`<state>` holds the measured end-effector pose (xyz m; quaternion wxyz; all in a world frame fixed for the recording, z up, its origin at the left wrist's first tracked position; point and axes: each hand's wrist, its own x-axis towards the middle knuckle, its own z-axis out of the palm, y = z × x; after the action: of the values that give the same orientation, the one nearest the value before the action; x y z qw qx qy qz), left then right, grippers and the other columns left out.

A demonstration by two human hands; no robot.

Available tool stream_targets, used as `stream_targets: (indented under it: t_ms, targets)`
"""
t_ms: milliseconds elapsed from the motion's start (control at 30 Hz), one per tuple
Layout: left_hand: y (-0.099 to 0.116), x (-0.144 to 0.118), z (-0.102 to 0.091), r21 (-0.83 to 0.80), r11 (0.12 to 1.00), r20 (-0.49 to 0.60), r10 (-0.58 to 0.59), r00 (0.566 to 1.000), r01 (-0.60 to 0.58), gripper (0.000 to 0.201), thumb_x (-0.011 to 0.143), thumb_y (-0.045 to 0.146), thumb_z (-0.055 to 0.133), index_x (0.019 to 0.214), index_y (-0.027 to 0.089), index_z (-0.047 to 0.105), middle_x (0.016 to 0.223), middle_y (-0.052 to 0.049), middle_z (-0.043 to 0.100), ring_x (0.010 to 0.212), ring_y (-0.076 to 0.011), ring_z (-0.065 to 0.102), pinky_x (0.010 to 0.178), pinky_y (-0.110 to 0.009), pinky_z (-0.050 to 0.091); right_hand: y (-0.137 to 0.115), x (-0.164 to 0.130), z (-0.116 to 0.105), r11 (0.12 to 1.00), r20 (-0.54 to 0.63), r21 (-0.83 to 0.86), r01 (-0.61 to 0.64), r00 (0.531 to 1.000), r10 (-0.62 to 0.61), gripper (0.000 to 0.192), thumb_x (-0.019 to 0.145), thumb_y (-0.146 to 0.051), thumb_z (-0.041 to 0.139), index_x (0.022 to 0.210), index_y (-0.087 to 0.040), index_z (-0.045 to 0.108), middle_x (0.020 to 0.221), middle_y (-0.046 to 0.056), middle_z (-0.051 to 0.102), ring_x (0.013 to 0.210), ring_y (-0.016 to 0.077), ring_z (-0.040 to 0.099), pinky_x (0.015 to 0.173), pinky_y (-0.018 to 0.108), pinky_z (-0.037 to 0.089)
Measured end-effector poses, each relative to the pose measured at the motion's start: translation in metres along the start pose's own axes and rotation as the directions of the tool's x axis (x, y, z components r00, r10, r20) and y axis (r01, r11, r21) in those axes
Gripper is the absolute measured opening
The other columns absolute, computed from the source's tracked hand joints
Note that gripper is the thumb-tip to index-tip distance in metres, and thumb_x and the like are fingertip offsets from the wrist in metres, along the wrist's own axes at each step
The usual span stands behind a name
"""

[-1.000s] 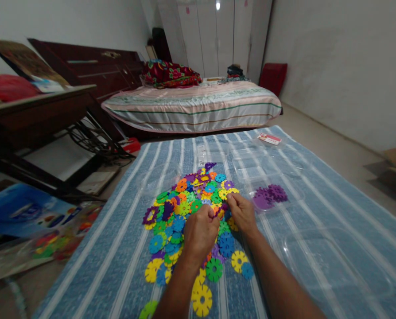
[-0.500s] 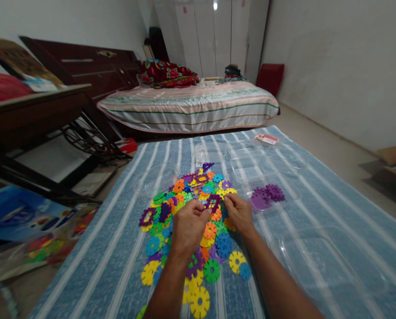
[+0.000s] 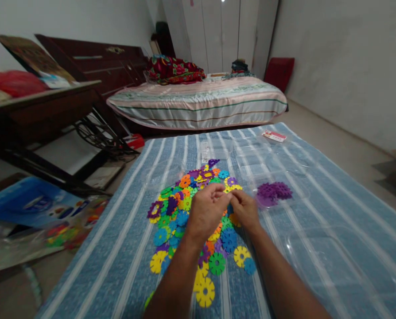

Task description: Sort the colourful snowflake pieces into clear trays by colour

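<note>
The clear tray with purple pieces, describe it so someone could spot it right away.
On the blue striped blanket, look just right of the multicoloured pile of snowflake discs. The clear tray sits there, the only clear container holding pieces, all purple.

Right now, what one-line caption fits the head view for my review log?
Both hands, left hand and right hand, meet over a pile of colourful snowflake discs on a blue striped cloth.

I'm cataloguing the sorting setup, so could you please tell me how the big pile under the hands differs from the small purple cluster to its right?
The big pile mixes yellow, green, blue, orange and purple discs; the purple cluster is one colour. The big pile lies loose on the striped cloth, while the purple cluster sits in a clear tray. The pile is far larger. Both seem to hold the same notched flower-shaped discs.
</note>
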<state>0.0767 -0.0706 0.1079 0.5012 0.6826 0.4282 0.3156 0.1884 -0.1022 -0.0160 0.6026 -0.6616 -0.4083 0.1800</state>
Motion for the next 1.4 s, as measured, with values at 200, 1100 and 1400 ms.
stream_targets:
  t_ms: [200,1100,1400]
  targets:
    - [-0.041,-0.047,-0.056,0.416,0.905,0.022,-0.11,0.994,0.09,0.017,0.077,0.034,0.059,0.081,0.018,0.064,0.067,0.001,0.061,0.063,-0.0149,0.059,0.059,-0.025,0.043,0.006,-0.001,0.001,0.999,-0.02,-0.053,0.006,1.0,-0.008,0.027,0.085,-0.037,0.05,0.086,-0.02,0.071,0.084,0.003,0.071,0.081,0.0206,0.064,0.075,0.031,0.046]
    - [-0.067,-0.086,-0.061,0.81,0.584,0.025,-0.12,0.992,0.05,0.004,0.079,0.022,0.06,0.077,0.02,0.057,0.085,-0.002,0.06,0.086,-0.0197,0.057,0.071,-0.028,0.036,0.009,-0.002,-0.001,0.997,-0.014,-0.074,0.015,1.0,-0.016,0.028,0.085,-0.036,0.05,0.089,-0.019,0.072,0.085,0.004,0.072,0.082,0.0212,0.064,0.077,0.032,0.047]
    - [-0.064,-0.085,-0.061,0.637,0.741,-0.071,-0.217,0.974,0.211,0.005,0.073,0.022,0.06,0.072,0.02,0.055,0.068,0.002,0.059,0.067,-0.015,0.056,0.06,-0.024,0.036,0.008,-0.001,-0.001,0.997,-0.005,-0.077,0.009,1.0,-0.01,0.029,0.084,-0.037,0.05,0.089,-0.019,0.072,0.086,0.005,0.072,0.083,0.0213,0.064,0.078,0.033,0.047]
